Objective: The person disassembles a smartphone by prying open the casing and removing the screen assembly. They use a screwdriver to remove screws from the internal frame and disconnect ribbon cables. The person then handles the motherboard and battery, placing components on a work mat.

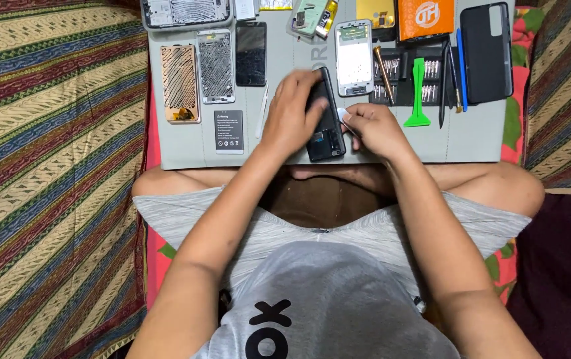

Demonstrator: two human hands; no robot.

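The slim black opened phone (326, 123) lies on the grey work mat (471, 143), long axis near-to-far, under the left hand's (290, 113) curled fingers; the right hand (373, 129) pinches a small white pick (343, 114) at its right edge.

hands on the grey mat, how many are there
2. The left hand rests on the black phone at the mat's near edge; the right hand is beside it, pinching a small pale tool.

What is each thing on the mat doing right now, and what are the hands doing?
Left hand: lies on the black phone, holding it.
Right hand: pinches a small white pick at the phone's edge.
Black phone: lying on the grey mat, back side up.
White phone frame: lying flat, untouched.
Green pry tool: lying unused.
Battery: lying loose.
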